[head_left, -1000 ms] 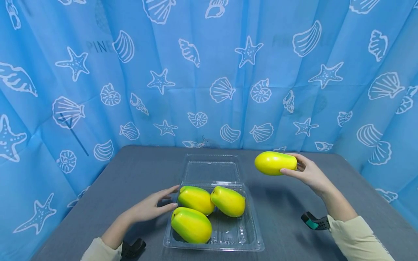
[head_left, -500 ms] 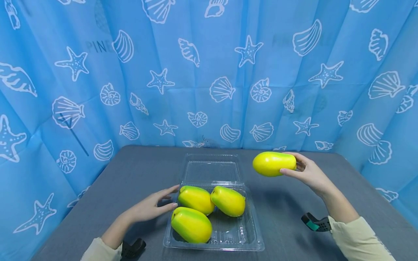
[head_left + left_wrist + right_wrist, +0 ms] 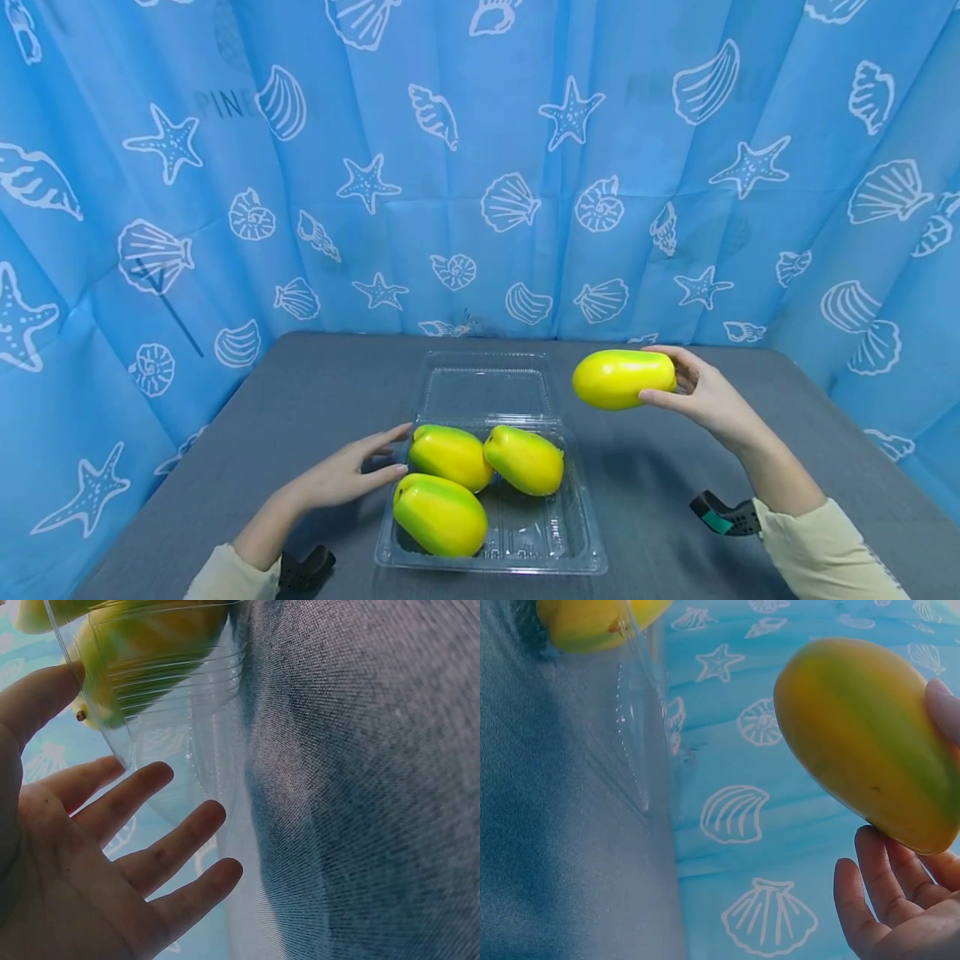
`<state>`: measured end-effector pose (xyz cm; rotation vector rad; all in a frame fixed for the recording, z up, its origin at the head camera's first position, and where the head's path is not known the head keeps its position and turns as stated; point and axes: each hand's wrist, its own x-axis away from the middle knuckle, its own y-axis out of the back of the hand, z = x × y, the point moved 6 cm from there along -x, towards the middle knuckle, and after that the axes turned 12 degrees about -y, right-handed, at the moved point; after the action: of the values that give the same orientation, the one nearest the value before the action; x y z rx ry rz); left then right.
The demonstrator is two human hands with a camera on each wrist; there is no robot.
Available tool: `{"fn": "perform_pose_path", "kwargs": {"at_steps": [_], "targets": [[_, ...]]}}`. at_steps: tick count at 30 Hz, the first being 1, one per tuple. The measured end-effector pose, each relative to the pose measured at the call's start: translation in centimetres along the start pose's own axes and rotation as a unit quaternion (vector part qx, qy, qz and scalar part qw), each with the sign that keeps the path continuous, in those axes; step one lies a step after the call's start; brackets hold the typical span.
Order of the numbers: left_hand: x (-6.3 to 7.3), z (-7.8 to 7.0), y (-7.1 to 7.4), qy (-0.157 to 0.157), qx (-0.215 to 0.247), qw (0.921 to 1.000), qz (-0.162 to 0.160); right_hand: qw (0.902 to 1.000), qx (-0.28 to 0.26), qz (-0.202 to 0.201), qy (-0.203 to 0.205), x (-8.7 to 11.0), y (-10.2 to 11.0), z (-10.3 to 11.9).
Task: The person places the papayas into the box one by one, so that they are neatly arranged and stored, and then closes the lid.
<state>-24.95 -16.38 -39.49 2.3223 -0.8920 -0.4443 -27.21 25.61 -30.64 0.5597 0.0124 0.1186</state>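
Observation:
A yellow-green papaya (image 3: pixel 618 380) hangs above the table, right of the clear plastic clamshell box (image 3: pixel 540 542). My right hand (image 3: pixel 708 400) holds it by one end between thumb and fingers; the right wrist view shows this same papaya (image 3: pixel 862 735) close up. Inside the box lie three more papayas: one at the back left (image 3: pixel 450 458), one at the back right (image 3: pixel 525 460), one at the front left (image 3: pixel 440 515). At the box's left wall, my left hand (image 3: pixel 341 475) has its fingers extended. In the left wrist view, thumb and fingertips of that hand (image 3: pixel 97 862) lie at the plastic rim.
The box's lid (image 3: pixel 486 385) lies folded back behind it. A grey cloth covers the table (image 3: pixel 322 375). Blue curtains (image 3: pixel 480 208) with white shell prints stand behind and at both sides. Black straps (image 3: pixel 723 514) sit by both wrists.
My right hand has moved the papaya slightly leftward, nearer the box. The left hand and the three papayas in the box keep their places.

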Motion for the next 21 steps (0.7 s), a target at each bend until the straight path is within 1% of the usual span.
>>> {"fn": "perform_pose_path", "kwargs": {"at_steps": [10,21], "targets": [[0.0,0.1,0.0,0.001,0.003,1.0000,-0.001,1.0000,-0.004,0.001,0.003,0.4,-0.2,0.7],[0.0,0.1,0.0,0.001,0.003,1.0000,-0.002,0.9997,-0.003,0.010,0.020,1.0,-0.8,1.5]]}}
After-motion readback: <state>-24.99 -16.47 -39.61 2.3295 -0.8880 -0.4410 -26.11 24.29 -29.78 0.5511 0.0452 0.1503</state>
